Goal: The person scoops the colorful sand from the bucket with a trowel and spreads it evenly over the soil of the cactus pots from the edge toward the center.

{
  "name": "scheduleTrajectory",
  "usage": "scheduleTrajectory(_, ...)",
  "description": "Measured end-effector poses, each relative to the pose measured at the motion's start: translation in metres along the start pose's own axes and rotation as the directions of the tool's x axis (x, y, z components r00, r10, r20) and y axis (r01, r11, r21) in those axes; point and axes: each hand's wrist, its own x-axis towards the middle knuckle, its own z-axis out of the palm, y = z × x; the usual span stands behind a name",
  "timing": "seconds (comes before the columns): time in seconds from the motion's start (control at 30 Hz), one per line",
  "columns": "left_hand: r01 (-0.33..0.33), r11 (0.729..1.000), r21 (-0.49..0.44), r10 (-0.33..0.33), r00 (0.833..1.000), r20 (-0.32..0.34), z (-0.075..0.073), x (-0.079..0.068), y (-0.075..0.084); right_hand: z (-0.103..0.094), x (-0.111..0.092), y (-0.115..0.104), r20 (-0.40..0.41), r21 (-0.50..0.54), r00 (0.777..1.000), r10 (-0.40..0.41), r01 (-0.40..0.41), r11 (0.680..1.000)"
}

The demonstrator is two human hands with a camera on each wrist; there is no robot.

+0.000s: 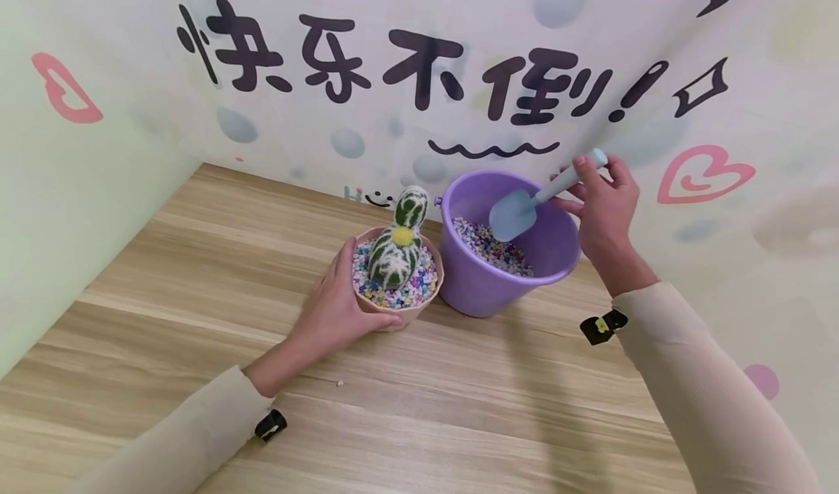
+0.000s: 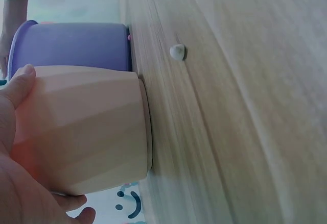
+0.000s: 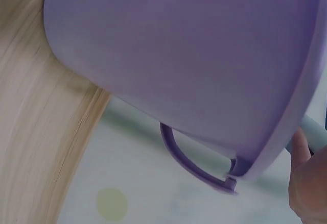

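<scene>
In the head view a pinkish-beige plant pot (image 1: 416, 318) stands on the table, filled with multicoloured pebbles (image 1: 424, 275). A green-and-white striped cactus (image 1: 393, 261) with a yellow flower rises from them. My left hand (image 1: 337, 297) grips the pot's near-left side, thumb in front and fingers around the far side. Right beside it is a purple bucket (image 1: 475, 283) with pebbles (image 1: 488, 250) at its bottom. My right hand (image 1: 606, 202) holds a light-blue shovel (image 1: 514, 216) by its handle, the blade inside the bucket above the pebbles. In the right wrist view the bucket hides most of the shovel.
One loose pale pebble (image 2: 177, 52) lies on the wooden table (image 1: 367, 414) in front of the pot. Behind pot and bucket rises a printed wall sheet (image 1: 393, 130) with black characters. The bucket's handle (image 3: 191, 165) hangs on its far side.
</scene>
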Motion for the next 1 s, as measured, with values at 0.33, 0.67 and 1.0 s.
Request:
scheduleTrajectory(0.33, 0.016, 0.999, 0.034, -0.015, 0.999, -0.034, 0.004, -0.001, 0.0, 0.013, 0.001, 0.022, 0.058, -0.06, 0.998, 0.03, -0.026, 0.998)
scheduleTrajectory(0.67, 0.007, 0.999, 0.044, -0.005, 0.998, -0.056, 0.007, -0.001, 0.0, 0.021, 0.0, 0.035, 0.156, -0.041, 0.988, -0.001, 0.008, 0.999)
scheduleTrajectory(1.0, -0.01, 0.999, 0.035, 0.012, 0.998, -0.059, 0.007, -0.001, 0.001, 0.017, -0.001, 0.038, 0.343, 0.003, 0.938, -0.047, 0.049, 0.999)
